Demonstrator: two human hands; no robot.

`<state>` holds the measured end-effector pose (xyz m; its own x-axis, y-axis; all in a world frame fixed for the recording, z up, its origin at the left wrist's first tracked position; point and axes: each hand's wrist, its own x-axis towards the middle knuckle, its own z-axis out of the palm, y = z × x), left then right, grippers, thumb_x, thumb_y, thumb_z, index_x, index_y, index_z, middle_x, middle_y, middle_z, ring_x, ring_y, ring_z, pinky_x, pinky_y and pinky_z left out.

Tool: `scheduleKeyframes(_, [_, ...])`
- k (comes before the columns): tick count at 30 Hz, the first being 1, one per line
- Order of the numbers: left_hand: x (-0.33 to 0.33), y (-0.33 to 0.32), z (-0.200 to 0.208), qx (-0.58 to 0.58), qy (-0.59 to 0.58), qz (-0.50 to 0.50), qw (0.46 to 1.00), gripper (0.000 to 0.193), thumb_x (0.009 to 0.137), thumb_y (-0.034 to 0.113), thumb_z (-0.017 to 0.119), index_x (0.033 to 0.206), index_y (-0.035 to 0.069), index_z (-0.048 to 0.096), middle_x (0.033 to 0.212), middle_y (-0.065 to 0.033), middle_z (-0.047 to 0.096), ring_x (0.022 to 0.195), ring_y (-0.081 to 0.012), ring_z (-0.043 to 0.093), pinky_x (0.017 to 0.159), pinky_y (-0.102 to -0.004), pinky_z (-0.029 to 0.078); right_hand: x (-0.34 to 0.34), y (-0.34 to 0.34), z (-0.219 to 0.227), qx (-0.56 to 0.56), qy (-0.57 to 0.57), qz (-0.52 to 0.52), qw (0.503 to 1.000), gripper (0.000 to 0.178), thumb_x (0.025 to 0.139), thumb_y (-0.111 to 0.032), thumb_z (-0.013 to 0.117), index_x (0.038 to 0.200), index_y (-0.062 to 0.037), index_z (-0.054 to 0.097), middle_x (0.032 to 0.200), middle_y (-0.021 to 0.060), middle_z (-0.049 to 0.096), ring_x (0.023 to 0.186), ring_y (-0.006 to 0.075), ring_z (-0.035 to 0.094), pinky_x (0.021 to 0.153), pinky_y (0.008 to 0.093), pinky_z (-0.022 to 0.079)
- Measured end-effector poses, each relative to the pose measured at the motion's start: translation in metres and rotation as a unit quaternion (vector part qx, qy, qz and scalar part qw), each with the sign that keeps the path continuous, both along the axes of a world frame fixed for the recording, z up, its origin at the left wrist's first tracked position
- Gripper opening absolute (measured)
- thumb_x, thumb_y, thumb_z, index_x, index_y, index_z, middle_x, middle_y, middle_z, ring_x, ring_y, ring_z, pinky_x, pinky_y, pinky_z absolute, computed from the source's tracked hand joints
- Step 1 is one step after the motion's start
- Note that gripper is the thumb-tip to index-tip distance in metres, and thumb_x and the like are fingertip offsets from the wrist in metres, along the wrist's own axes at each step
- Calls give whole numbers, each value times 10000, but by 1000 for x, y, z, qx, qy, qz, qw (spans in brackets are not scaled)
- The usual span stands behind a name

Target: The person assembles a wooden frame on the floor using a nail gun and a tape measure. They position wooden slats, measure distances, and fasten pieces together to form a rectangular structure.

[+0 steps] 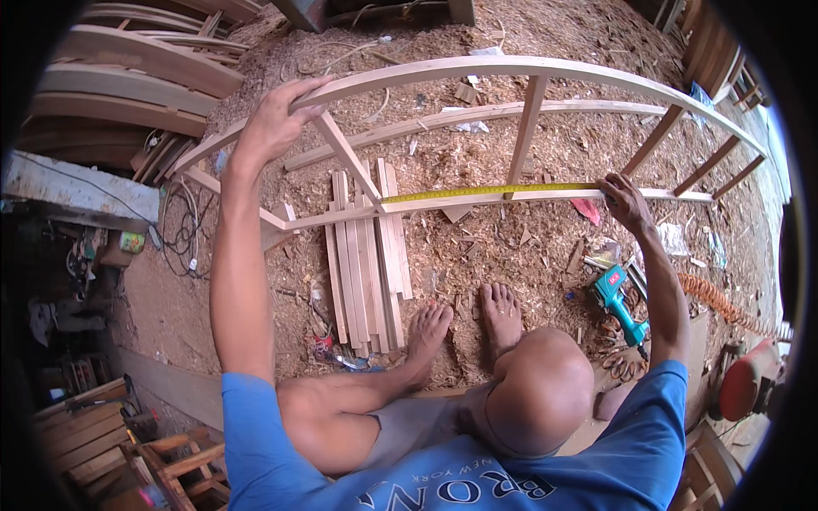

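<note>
A long ladder-like wooden frame [443, 68] with several crosspieces spans the view in front of me. My left hand [277, 123] is closed around its far rail, by the crosspiece at left, thumb below and fingers over the top. Along the near rail lies a yellow tape measure [494, 190], stretched from that same crosspiece to my right hand [626, 203]. The right fingers are closed on the tape at the near rail; the tape's case is hidden or too small to make out. Beneath the frame's left part is a stack of narrow wooden strips [366, 272].
A teal power tool [619, 302] lies right of my feet, near an orange coiled hose [724, 304]. Curved boards [145, 77] are piled at far left. Wood shavings [477, 272] cover the ground. A red-and-black machine [744, 381] stands at the right.
</note>
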<state>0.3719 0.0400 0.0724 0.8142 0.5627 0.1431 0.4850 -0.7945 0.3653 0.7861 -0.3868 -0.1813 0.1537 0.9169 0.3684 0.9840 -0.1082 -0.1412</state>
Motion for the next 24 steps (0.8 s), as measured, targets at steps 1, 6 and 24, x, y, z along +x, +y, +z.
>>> scheduleKeyframes(1, [1, 1, -2, -7, -3, 4, 1000, 463, 893, 166, 710, 1350, 166, 638, 1300, -95, 664, 1210, -242, 618, 1064, -374, 459, 5, -2, 16, 6, -14, 2, 1000, 281, 837, -25, 692, 1109, -97, 689, 1063, 80, 654, 1015, 287, 645, 869, 413, 556])
scheduleKeyframes(6, [1, 5, -6, -19, -5, -1, 1000, 439, 914, 238, 688, 1347, 201, 635, 1302, -78, 664, 1198, -238, 624, 1073, -414, 476, 32, -5, 106, 21, -77, -35, 996, 388, 829, 19, 683, 1196, -109, 680, 1186, 104, 642, 1099, 312, 634, 918, 408, 548])
scheduleKeyframes(24, [-5, 6, -16, 44, -37, -41, 997, 375, 953, 224, 641, 1325, 175, 650, 1232, -102, 683, 1084, -291, 671, 1004, -401, 533, 64, 14, 211, 64, -92, -19, 994, 377, 820, 17, 731, 1186, -47, 668, 1179, 154, 639, 1102, 341, 632, 916, 397, 536])
